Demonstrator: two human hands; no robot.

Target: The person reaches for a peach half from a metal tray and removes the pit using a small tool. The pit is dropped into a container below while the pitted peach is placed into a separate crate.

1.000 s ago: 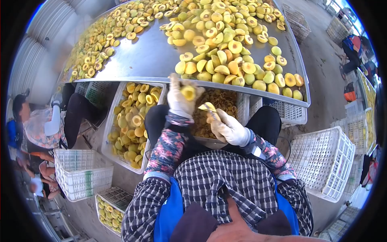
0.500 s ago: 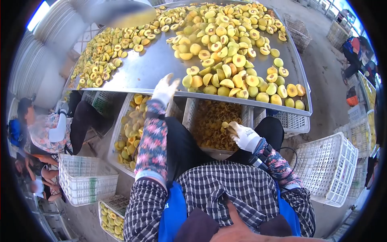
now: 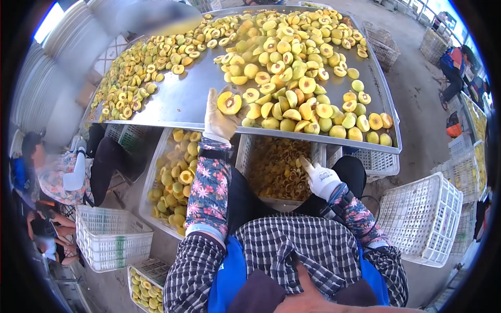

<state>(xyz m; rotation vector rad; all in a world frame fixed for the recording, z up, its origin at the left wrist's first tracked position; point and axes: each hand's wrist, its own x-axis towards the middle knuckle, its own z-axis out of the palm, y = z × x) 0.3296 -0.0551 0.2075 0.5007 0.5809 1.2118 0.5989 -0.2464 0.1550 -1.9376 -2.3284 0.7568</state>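
A halved yellow fruit (image 3: 228,103), cut face up with a dark centre, rests in my gloved left hand (image 3: 222,117) at the front edge of the metal table (image 3: 182,99). Fruit halves (image 3: 308,83) are piled to the right of that hand. My right hand (image 3: 321,178), in a white glove with soiled fingertips, hovers over a crate of small brownish pieces (image 3: 279,167); its fingers point up and left, and whether a small thing sits between them is unclear. Left of my knees stands a crate of yellow fruit (image 3: 175,177).
White plastic crates stand at the left (image 3: 115,237) and right (image 3: 420,219). A smaller crate of fruit (image 3: 146,289) sits at the lower left. A seated person (image 3: 62,169) is at the left; another person (image 3: 454,70) is at the far right. Blurred white stacks rise at the upper left.
My left hand has moved slightly right and now holds a fruit half. My right hand has shifted a little right, and the yellowish piece at its fingertips no longer shows.
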